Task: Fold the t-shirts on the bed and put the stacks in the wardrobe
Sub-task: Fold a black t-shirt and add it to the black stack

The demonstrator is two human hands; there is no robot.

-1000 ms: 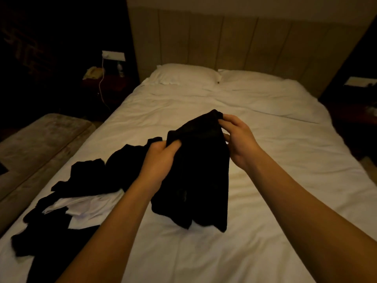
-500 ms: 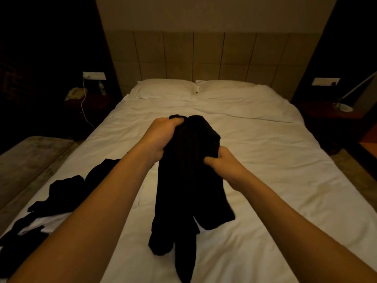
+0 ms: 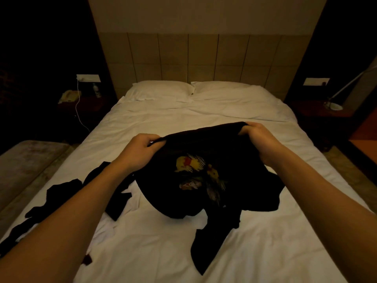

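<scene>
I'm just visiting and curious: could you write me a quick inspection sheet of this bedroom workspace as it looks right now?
Surface: white bed, sheet wrinkled, two pillows at the headboard.
Job's things: black printed t-shirt held spread above the bed, lower part draping onto it; unfolded dark clothes pile on the bed's left, some white fabric among it.
Clutter: nothing seen beyond the pile.
Grippers: left hand and right hand, each pinching the t-shirt's upper edge.
Cables: white cord hanging from the left wall panel.
Surroundings: telephone and bottle on the left nightstand; desk lamp on the right; dim room.
</scene>
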